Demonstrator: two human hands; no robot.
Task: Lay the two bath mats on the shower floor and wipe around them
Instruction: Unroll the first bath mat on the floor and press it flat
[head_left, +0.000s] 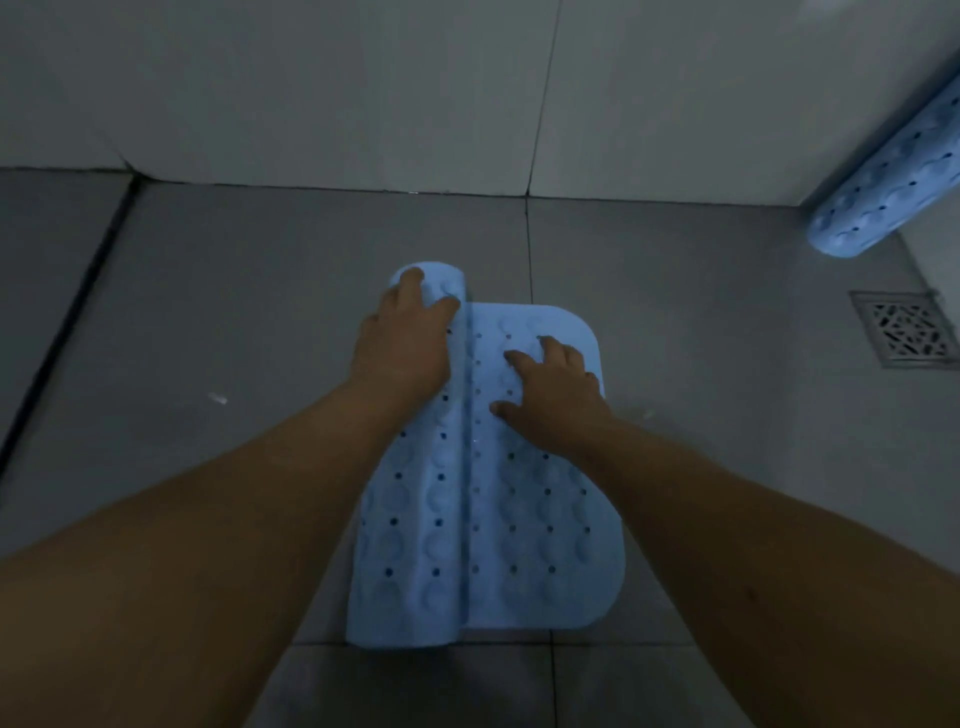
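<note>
A light blue perforated bath mat (524, 530) lies on the grey tiled shower floor, partly unrolled. Its right part is flat; its left part is still a roll (415, 519) running from near to far. My left hand (402, 343) rests on top of the far end of the roll, fingers curled over it. On the flat part my right hand (556, 387) presses down with fingers spread. A second blue mat (883, 171), rolled up, leans in the far right corner against the wall.
A square metal floor drain (904, 330) sits at the right, below the leaning roll. White tiled walls (363, 88) close the far side. A dark groove (78, 312) runs along the floor at the left. A small white speck (218, 399) lies left of the mat.
</note>
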